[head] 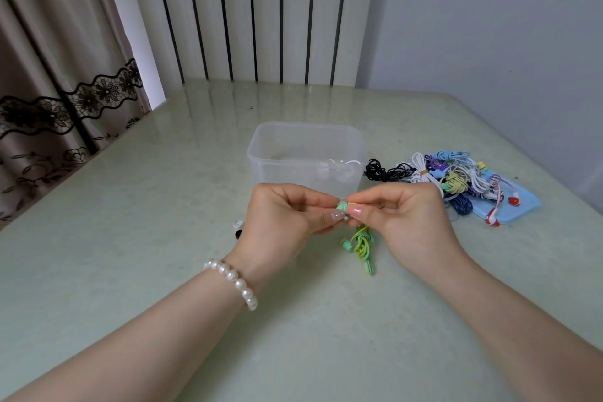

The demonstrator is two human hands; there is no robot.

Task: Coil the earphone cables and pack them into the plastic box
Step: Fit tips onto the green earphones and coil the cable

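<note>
- I'm pinching the green earphones [358,240] at one small end piece, left hand [283,210] and right hand [404,214] both gripping.
- Their cable is dangling onto the table [130,238], just before the plastic box [306,153].
- Light, floppy, probably slippery: better gripping the bundled middle.

**A room in a home**

The setting looks domestic. A beige curtain [49,42] trimmed with a band of dark floral lace [75,101] hangs at the left. A tall white column radiator [261,10] stands against the plain pale wall [489,26] behind the desk [146,206], whose top is glossy, pale green and marbled. On the desk sit household odds and ends: a translucent plastic box [306,153] and a heap of coloured earphones [456,179].
</note>
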